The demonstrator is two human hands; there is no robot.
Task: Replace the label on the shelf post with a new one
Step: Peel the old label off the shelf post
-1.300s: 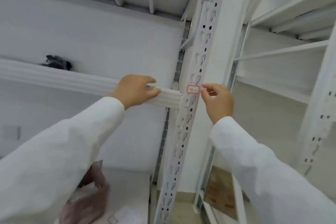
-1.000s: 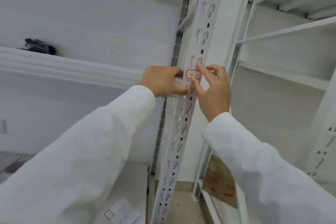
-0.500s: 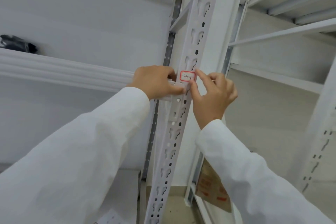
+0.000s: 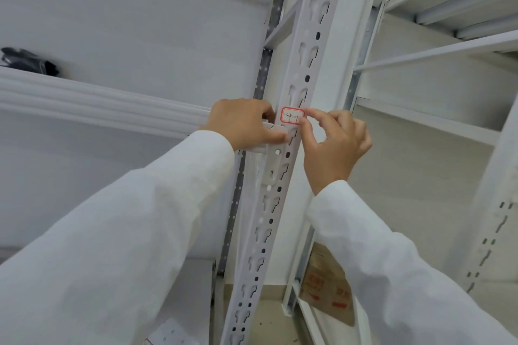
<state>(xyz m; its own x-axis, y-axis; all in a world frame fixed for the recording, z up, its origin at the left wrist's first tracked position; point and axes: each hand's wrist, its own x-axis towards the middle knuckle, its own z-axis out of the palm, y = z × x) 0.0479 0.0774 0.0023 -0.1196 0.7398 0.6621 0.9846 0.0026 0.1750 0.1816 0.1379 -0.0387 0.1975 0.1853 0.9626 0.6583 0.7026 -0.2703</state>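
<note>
Label [image 4: 292,115], red-bordered, marked "4-1", sits flat on shelf post [image 4: 314,45] w/ no edge lifted. Right hand [image 4: 333,143] at its 3 o'clock, thumb and forefinger grip pinching label's edge. Left hand [image 4: 244,123] at 9 o'clock, curled on beam [image 4: 98,106] end. Step: prob. starting the peel-off; next needs a corner lifted.

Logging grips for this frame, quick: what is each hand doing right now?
Left hand: closed on the shelf beam end beside the post.
Right hand: thumb and forefinger pinching the right edge of the label.
</note>
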